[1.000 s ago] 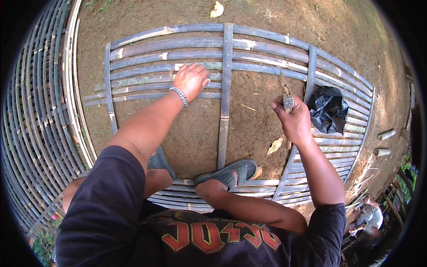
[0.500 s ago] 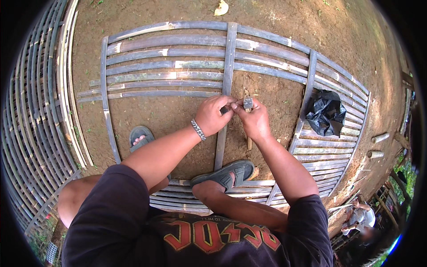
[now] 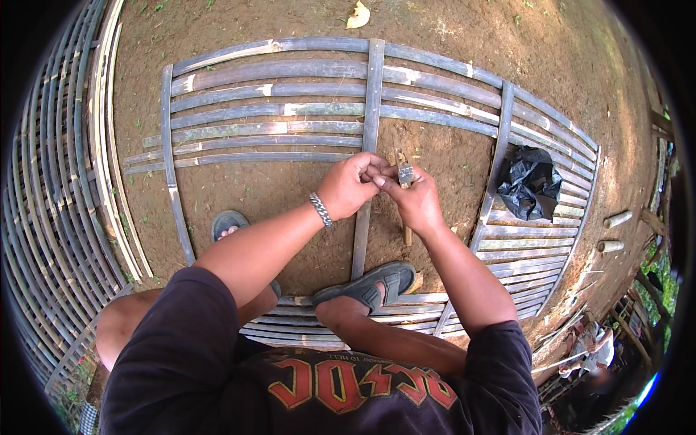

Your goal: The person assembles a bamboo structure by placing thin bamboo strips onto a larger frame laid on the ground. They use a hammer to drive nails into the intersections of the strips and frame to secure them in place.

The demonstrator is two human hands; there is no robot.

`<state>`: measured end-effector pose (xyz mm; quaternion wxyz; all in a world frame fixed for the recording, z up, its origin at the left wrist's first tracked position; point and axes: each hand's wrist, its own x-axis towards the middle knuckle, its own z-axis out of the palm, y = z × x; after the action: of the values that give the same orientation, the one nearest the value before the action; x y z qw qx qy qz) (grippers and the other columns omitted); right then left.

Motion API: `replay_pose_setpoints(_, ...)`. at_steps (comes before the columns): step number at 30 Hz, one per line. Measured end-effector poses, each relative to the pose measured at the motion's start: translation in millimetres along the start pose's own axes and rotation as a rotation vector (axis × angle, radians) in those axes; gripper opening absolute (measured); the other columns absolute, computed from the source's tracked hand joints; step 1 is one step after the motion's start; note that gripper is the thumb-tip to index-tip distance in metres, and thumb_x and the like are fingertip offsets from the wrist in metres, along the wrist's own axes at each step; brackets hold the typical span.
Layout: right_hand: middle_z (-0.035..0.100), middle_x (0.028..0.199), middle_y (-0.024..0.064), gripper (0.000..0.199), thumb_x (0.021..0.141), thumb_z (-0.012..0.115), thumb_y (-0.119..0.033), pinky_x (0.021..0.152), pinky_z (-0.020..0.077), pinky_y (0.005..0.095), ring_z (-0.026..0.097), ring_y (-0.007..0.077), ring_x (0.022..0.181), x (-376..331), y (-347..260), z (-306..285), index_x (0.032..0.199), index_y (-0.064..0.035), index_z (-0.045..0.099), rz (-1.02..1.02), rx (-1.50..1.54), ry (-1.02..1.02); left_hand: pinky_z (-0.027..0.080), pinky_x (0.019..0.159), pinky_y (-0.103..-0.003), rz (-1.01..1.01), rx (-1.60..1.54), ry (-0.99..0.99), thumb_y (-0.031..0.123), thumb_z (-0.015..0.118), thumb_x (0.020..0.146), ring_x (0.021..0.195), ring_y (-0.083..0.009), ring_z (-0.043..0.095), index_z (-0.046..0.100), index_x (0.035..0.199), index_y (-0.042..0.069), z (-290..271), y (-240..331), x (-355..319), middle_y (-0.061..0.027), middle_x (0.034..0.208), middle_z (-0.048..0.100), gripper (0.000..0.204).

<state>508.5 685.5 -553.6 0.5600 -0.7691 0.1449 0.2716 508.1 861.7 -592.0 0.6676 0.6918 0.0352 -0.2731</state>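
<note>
Over the middle upright of a bamboo slat panel (image 3: 375, 94), my two hands meet with their fingertips together. My left hand (image 3: 351, 185), a chain bracelet at its wrist, is closed in a pinch; whatever lies between its fingers is too small or hidden to make out. My right hand (image 3: 419, 201) is closed around a hammer (image 3: 406, 175), whose metal head shows above the fingers and whose wooden handle comes out below the hand. The right thumb and forefinger touch the left fingertips.
My sandalled foot (image 3: 370, 286) rests at the panel's near slats. A black plastic bag (image 3: 529, 183) lies on its right part. More bamboo slatting (image 3: 54, 167) and loose strips (image 3: 101, 145) are at left. Two short bamboo pieces (image 3: 615, 220) lie at right; another person (image 3: 598, 355) is at lower right.
The fingertips have drawn closer together, and the right thumb has shifted slightly. The hammer head has tilted a little and stays in my right hand.
</note>
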Motion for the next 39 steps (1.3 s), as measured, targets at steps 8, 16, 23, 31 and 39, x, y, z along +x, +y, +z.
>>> replay_pose_setpoints(8, 0.07, 0.092, 0.011, 0.045, 0.09, 0.075, -0.015, 0.078, 0.0537, 0.0331, 0.065, 0.0166, 0.083, -3, -16, -55, 0.128, 0.0023, 0.059, 0.006, -0.276, -0.028, 0.056, 0.074, -0.029, -0.056, 0.098, 0.25, 0.015, 0.078, 0.088, 0.081, -0.0116, 0.071, 0.077, 0.097, 0.002, -8, -24, 18, -0.008, 0.091, 0.078, 0.016)
replay_pose_setpoints(16, 0.063, 0.083, 0.0062, 0.033, 0.095, 0.07, -0.004, 0.06, 0.0524, 0.027, 0.061, 0.0129, 0.066, -46, 36, -52, 0.122, -0.0003, 0.051, 0.214, 0.435, -0.041, 0.049, 0.087, -0.034, 0.324, 0.546, 0.519, 0.016, 0.075, 0.086, 0.09, -0.0219, 0.068, 0.078, 0.091, 0.008, 1, -29, 41, -0.006, 0.092, 0.075, 0.009)
replay_pose_setpoints(23, 0.061, 0.084, 0.0012, 0.023, 0.097, 0.07, -0.009, 0.06, 0.048, 0.0251, 0.057, 0.0076, 0.065, -61, 52, -26, 0.113, -0.002, 0.056, 0.218, 0.246, -0.051, 0.042, 0.097, -0.04, 0.502, 0.685, 0.593, 0.014, 0.074, 0.085, 0.105, -0.026, 0.064, 0.074, 0.09, 0.011, 0, -28, 50, -0.0044, 0.107, 0.074, 0.006)
replay_pose_setpoints(31, 0.071, 0.103, 0.0101, 0.034, 0.092, 0.072, -0.015, 0.086, 0.052, 0.0336, 0.067, 0.0177, 0.093, -23, 42, 7, 0.121, -0.0016, 0.059, 0.009, 0.019, 0.124, 0.036, 0.112, -0.049, 0.545, 0.922, 0.429, 0.012, 0.071, 0.086, 0.125, -0.0284, 0.057, 0.073, 0.09, 0.01, -38, -49, 37, -0.004, 0.124, 0.071, 0.005)
replay_pose_setpoints(39, 0.07, 0.108, 0.0142, 0.038, 0.09, 0.07, -0.01, 0.089, 0.0509, 0.0337, 0.067, 0.0203, 0.098, 63, 24, 43, 0.123, 0.0016, 0.058, -0.062, 0.192, 0.279, 0.035, 0.11, -0.047, 0.528, 0.968, 0.374, 0.013, 0.071, 0.085, 0.126, -0.027, 0.055, 0.073, 0.091, 0.011, -38, -52, 27, -0.0018, 0.135, 0.067, 0.006)
